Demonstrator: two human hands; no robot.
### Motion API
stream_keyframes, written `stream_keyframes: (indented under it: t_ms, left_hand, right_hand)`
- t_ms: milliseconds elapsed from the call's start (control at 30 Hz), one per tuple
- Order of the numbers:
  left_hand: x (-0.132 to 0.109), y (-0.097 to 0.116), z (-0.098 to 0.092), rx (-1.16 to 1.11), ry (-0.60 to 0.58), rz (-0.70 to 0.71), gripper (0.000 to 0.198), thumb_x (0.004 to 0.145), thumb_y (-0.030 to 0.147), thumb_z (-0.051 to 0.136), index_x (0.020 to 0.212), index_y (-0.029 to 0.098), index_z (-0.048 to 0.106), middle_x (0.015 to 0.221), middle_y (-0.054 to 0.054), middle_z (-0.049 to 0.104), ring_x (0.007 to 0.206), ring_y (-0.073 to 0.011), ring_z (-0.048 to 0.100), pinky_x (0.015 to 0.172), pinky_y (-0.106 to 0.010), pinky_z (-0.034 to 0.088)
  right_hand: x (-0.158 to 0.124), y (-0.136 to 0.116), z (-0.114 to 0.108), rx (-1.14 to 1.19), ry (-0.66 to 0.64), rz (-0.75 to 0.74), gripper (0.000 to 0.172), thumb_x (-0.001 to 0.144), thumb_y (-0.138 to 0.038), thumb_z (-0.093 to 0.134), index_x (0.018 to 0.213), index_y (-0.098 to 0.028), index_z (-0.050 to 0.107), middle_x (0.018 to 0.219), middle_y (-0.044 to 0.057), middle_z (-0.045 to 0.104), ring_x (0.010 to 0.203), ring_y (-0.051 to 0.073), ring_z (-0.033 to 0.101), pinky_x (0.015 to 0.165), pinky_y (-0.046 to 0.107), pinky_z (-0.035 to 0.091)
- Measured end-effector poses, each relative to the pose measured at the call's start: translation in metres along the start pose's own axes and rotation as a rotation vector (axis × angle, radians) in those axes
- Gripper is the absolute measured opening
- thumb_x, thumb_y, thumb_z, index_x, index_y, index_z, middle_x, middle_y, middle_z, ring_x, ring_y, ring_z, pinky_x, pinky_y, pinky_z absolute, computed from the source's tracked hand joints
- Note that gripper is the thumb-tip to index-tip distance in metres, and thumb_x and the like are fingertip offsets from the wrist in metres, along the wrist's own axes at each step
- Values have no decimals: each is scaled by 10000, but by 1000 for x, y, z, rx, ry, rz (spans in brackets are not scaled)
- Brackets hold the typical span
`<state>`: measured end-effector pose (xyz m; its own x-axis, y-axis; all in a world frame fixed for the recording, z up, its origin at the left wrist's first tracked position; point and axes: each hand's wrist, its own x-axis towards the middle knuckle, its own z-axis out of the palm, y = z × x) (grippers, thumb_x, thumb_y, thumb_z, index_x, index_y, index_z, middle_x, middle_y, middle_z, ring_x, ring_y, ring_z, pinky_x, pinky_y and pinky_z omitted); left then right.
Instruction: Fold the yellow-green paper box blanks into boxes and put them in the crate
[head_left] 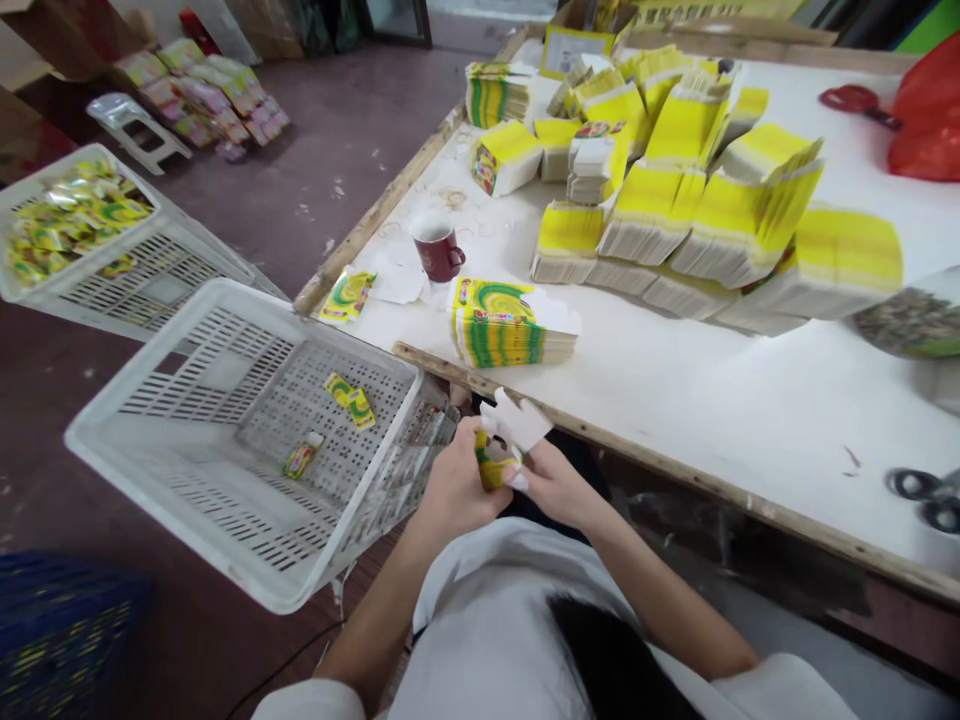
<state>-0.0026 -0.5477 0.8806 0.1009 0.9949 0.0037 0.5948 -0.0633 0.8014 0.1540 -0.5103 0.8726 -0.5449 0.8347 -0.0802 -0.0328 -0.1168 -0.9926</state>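
Carton [491, 472], yellow outside with white flaps, is sitting between both hands, just to the right of the near white crate [187, 470] and apart from its rim. The left hand [463, 482] is gripping the carton's yellow side, on the flank facing the crate. The right hand [559, 480] is holding the opposite side by the white flaps, with something white showing at its thumb. Of the two, the left hand is resting nearer the crate, so the crate's mouth is lying to the left, past that hand. The flaps are pointing forward and leaning away from the crate; fingers are hiding the carton's long axis, so I cannot tell it surely. Three small yellow packs [301, 460] are lying on the crate's floor, one apart from the others. Beyond the crate's right corner, a stack of flat cartons [499, 325] is standing on the white table [675, 400].
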Motion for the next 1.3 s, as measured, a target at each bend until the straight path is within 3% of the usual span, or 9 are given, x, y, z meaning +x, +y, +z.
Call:
stream_keyframes:
  t_ms: [100, 200, 267, 367, 500, 633, 833, 1033, 1300]
  left_hand:
    - [7, -5, 6, -11, 69, 109, 653, 726, 197, 654, 1287, 210, 321, 1120, -109, 599, 934, -248, 668, 777, -400, 552]
    - [11, -6, 12, -22, 313, 108, 861, 663, 267, 779, 1374, 201, 297, 1411, -201, 417, 1273, -330, 516, 1006, -504, 483]
    - [11, -6, 10, -158, 372, -71, 905, 620, 333, 855, 1360, 214, 349, 1343, -160, 485, 1221, -312, 553, 983, -468, 501]
    - [9, -5, 3, -561, 318, -356, 669, 689, 383, 832, 1231, 220, 475, 982, -25, 636, 858, -192, 673, 762, -322, 555]
    - [12, -8, -5, -814, 483, -426, 637, 607, 311, 888, 1125, 227, 526, 810, 47, 653, 720, -139, 671, 687, -245, 545]
    - [17, -9, -5, -865, 578, -350, 609, 624, 296, 896, 1103, 242, 523, 897, 40, 671, 800, -141, 699, 714, -235, 570]
    - [12, -5, -5, -895, 536, -377, 507, 685, 294, 877, 1096, 196, 599, 873, 24, 704, 719, -110, 694, 715, -223, 582]
    - [14, 5, -11, -891, 443, -402, 551, 687, 367, 870, 1141, 170, 628, 800, -15, 756, 671, -178, 734, 673, -299, 620]
    - [21, 4, -16, -960, 420, -423, 569, 649, 364, 892, 1119, 178, 632, 702, 0, 747, 602, -197, 733, 610, -306, 618]
  right_hand:
    - [-4, 2, 1, -349, 29, -183, 649, 899, -171, 540, 1533, -218, 411, 1555, 116, 464, 1425, 249, 464, 1189, 434, 394]
    - [-1, 7, -1, -489, 200, -320, 609, 914, -88, 442, 1506, -231, 453, 1506, 113, 521, 1400, 224, 498, 1166, 412, 433]
    - [2, 12, -6, -526, 363, -328, 601, 943, -101, 430, 1528, -239, 413, 1469, 120, 558, 1363, 228, 541, 1141, 423, 466]
    - [5, 18, -13, -598, 467, -346, 640, 975, -118, 410, 1587, -257, 286, 1508, 123, 522, 1387, 247, 519, 1134, 448, 474]
    - [4, 20, -16, -776, 338, -509, 744, 967, -85, 405, 1621, -314, 135, 1629, 101, 346, 1477, 264, 389, 1131, 436, 480]
    - [5, 16, -15, -868, 315, -600, 725, 979, -83, 412, 1614, -332, 166, 1613, 132, 360, 1439, 256, 453, 1072, 394, 531]
    - [12, 14, -24, -853, 237, -565, 343, 967, -205, 545, 1304, -208, 607, 1481, 213, 422, 1354, 310, 518, 991, 445, 565]
    - [15, 13, -40, -775, 159, -501, 344, 936, -233, 606, 1279, -245, 596, 1400, 170, 427, 1109, 262, 646, 920, 466, 590]
    - [16, 8, -50, -734, 79, -508, 338, 973, -177, 488, 1281, -270, 593, 1423, 143, 455, 1075, 226, 670, 875, 404, 614]
